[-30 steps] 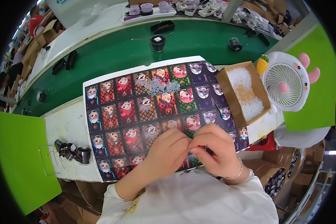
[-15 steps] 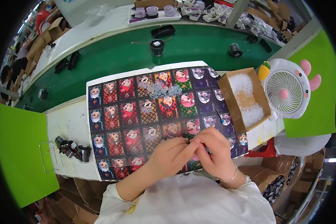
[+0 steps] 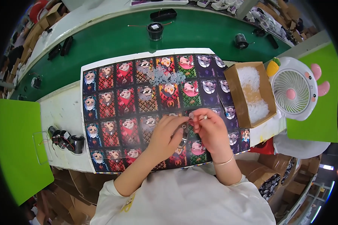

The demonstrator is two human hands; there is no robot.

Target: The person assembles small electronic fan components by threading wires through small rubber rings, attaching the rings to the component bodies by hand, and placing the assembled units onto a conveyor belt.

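My left hand [image 3: 165, 132] and my right hand [image 3: 210, 129] meet over the near part of a large printed sheet of cartoon cards [image 3: 116, 105]. Between them I hold a small dark cylindrical part [image 3: 183, 135]; the left fingers grip it. My right fingertips pinch a tiny pale piece [image 3: 198, 117] just above it. A pile of small clear pieces [image 3: 165, 77] lies on the far middle of the sheet.
A cardboard box [image 3: 232, 95] with white pieces stands right of the sheet. A white desk fan [image 3: 294, 93] is further right. Several dark cylinders with wires [image 3: 65, 138] lie at the left edge. Green conveyor [image 3: 112, 41] behind carries black parts. Green panels flank both sides.
The view has shifted so the sheet sits lower and more central. My hands stay together over the near edge, now lifted slightly with the dark part showing between them.
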